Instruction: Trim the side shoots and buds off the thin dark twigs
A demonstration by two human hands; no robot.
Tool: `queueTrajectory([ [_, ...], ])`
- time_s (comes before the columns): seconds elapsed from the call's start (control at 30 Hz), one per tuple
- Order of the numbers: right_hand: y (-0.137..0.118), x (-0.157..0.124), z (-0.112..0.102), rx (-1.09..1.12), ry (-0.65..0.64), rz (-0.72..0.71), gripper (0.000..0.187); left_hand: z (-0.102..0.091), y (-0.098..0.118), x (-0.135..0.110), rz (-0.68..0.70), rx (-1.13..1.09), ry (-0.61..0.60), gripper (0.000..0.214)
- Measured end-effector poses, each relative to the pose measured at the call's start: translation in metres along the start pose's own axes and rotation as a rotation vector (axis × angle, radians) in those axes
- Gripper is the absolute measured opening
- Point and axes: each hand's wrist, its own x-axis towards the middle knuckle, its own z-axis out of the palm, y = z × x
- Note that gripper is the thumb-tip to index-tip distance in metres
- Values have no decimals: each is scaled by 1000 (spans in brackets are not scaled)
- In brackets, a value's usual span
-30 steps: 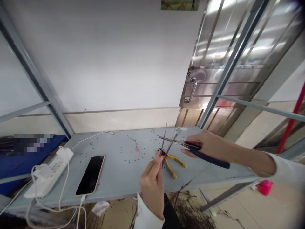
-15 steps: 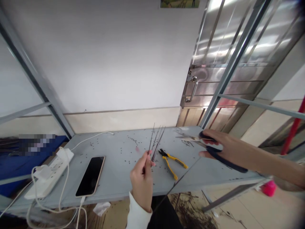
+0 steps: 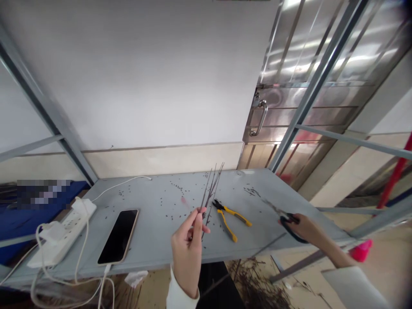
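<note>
My left hand [image 3: 187, 249] is raised over the front of the grey table [image 3: 154, 240], pinching a small bunch of thin dark sticks [image 3: 210, 191] that point up and away from me. My right hand [image 3: 305, 229] is low at the table's right front edge, closed round the dark handles of a pair of scissors [image 3: 283, 214] whose blades point left and away. Yellow-handled pliers [image 3: 230, 213] lie on the table between my hands.
A phone [image 3: 119, 236] on a white cable lies at the left front, beside a white power strip [image 3: 59, 234]. Small dark cuttings dot the tabletop, and cut sticks litter the floor [image 3: 257, 287] below. Metal frame posts and a steel door [image 3: 289, 86] stand behind.
My right hand with the scissors has drawn back from the sticks, down and to the right. My left hand has shifted left and kept the bunch upright.
</note>
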Motion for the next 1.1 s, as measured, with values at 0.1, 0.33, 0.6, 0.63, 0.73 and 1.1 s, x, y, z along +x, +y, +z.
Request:
queueTrajectory([
  [0.1, -8, 6, 29, -178, -45, 182, 24, 0, -2, 2, -51, 16, -19, 46],
  [0.33, -40, 13, 44, -266, -35, 196, 38, -1, 0, 4, -146, 44, -44, 51],
  [0.6, -132, -21, 94, -144, -171, -55, 78, 3, -1, 2, -151, 56, -99, 50],
  [0.63, -139, -21, 95, -161, -177, -36, 79, 2, 0, 1, -151, 56, -97, 50],
  [0.73, -151, -16, 89, -180, -188, 14, 65, 1, 5, -1, -136, 46, -62, 50],
  [1.1, -148, -12, 34, 349, -343, 16, 33, -2, -1, 5, -178, 16, -23, 36],
])
